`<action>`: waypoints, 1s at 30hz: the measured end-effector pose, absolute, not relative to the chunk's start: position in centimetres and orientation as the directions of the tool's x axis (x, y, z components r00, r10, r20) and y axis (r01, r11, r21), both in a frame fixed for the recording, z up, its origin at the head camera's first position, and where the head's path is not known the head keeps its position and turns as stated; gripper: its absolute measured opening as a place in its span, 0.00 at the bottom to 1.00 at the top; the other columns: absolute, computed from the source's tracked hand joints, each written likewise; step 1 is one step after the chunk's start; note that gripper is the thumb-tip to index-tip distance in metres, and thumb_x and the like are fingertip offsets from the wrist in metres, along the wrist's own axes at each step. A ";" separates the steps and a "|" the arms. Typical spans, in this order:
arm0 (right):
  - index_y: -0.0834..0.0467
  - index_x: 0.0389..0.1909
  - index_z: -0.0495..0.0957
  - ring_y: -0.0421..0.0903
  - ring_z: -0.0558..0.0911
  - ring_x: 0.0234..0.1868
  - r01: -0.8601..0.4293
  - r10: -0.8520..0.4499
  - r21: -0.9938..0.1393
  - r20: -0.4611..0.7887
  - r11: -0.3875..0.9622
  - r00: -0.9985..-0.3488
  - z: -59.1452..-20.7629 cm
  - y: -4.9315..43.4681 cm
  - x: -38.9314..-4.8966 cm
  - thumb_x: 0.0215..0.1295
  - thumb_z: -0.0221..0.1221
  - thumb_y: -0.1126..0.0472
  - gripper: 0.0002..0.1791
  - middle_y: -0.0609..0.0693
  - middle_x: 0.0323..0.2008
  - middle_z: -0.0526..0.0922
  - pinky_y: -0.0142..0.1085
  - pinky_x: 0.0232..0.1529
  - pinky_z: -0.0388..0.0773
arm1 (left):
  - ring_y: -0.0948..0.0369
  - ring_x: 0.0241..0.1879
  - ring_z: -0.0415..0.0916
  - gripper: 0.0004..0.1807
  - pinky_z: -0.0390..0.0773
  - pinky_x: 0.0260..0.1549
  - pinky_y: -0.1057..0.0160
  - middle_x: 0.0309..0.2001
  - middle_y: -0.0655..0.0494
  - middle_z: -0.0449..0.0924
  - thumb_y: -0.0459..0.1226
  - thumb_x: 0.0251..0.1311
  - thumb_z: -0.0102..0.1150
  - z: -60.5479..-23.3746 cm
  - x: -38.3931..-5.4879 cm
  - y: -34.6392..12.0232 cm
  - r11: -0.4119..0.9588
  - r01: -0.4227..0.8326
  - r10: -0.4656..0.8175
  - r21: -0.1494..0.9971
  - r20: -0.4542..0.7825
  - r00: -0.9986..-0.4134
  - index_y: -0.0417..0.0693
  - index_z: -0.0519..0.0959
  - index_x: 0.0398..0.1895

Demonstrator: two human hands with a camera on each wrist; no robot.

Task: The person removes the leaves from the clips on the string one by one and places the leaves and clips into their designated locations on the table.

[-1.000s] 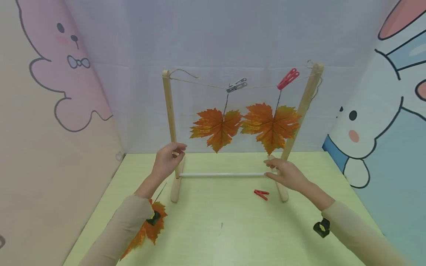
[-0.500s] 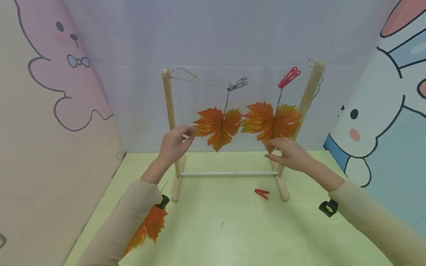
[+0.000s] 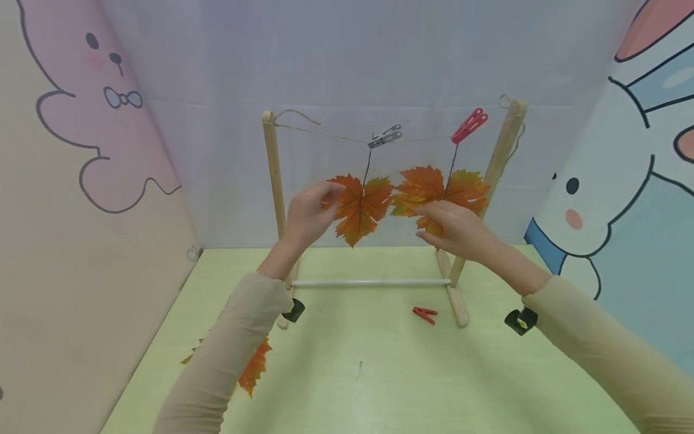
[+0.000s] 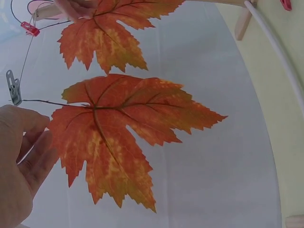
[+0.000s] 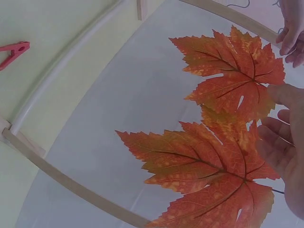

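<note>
Two orange maple leaves hang by their stems from a string. A grey clothespin (image 3: pixel 385 137) holds the left leaf (image 3: pixel 362 208), and a pink-red clothespin (image 3: pixel 469 126) the right leaf (image 3: pixel 423 190). My left hand (image 3: pixel 311 211) is at the left leaf's left edge, fingers loosely bent; in the left wrist view its fingertips (image 4: pixel 43 142) come right to the leaf's edge. My right hand (image 3: pixel 455 229) overlaps the lower part of the right leaf, thumb and fingers apart. In the right wrist view, the right hand's fingers (image 5: pixel 275 135) lie beside both leaves.
A wooden frame (image 3: pixel 275 175) with a white crossbar (image 3: pixel 368 282) carries the string. A red clothespin (image 3: pixel 425 314) lies on the pale green table (image 3: pixel 379 386). Another maple leaf (image 3: pixel 253 367) lies partly hidden under my left sleeve.
Both hands have risen from near the crossbar to the hanging leaves. The left hand has also moved right, to the left leaf. The leaves and clothespins stay in place.
</note>
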State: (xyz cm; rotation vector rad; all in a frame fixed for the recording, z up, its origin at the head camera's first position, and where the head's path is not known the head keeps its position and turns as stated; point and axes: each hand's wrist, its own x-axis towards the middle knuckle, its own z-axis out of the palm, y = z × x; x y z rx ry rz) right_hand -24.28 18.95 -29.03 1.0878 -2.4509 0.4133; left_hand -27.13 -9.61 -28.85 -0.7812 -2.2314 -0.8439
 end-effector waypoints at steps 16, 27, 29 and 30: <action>0.65 0.49 0.75 0.53 0.79 0.36 -0.803 -0.655 0.025 0.594 0.595 -0.467 -24.8 17.2 -24.9 0.46 0.69 0.64 0.26 0.59 0.44 0.80 0.41 0.29 0.78 | 0.59 0.35 0.78 0.12 0.76 0.32 0.65 0.41 0.53 0.82 0.30 0.56 0.55 -26.9 -28.4 -5.3 0.669 0.582 0.175 0.462 0.663 -0.728 0.43 0.80 0.44; 0.68 0.49 0.73 0.57 0.77 0.46 -0.815 -0.631 0.109 0.694 0.569 -0.348 -22.2 16.6 -26.2 0.44 0.69 0.66 0.28 0.63 0.46 0.78 0.47 0.43 0.76 | 0.60 0.36 0.78 0.15 0.76 0.35 0.65 0.43 0.54 0.80 0.35 0.55 0.60 -26.9 -28.9 -3.7 0.679 0.484 0.065 0.551 0.612 -0.788 0.44 0.77 0.47; 0.68 0.50 0.73 0.57 0.75 0.49 -0.807 -0.610 0.104 0.712 0.581 -0.348 -21.7 16.5 -26.4 0.45 0.69 0.66 0.28 0.63 0.47 0.77 0.48 0.46 0.75 | 0.61 0.36 0.78 0.15 0.75 0.34 0.65 0.43 0.55 0.80 0.35 0.56 0.59 -26.9 -28.9 -3.5 0.674 0.469 0.052 0.571 0.596 -0.801 0.45 0.77 0.47; 0.68 0.50 0.73 0.57 0.74 0.49 -0.803 -0.596 0.094 0.721 0.588 -0.352 -21.5 16.5 -26.5 0.46 0.68 0.66 0.28 0.63 0.47 0.77 0.48 0.47 0.74 | 0.61 0.36 0.78 0.15 0.75 0.34 0.65 0.43 0.55 0.80 0.36 0.56 0.59 -26.9 -29.0 -3.4 0.672 0.461 0.046 0.580 0.587 -0.808 0.45 0.77 0.47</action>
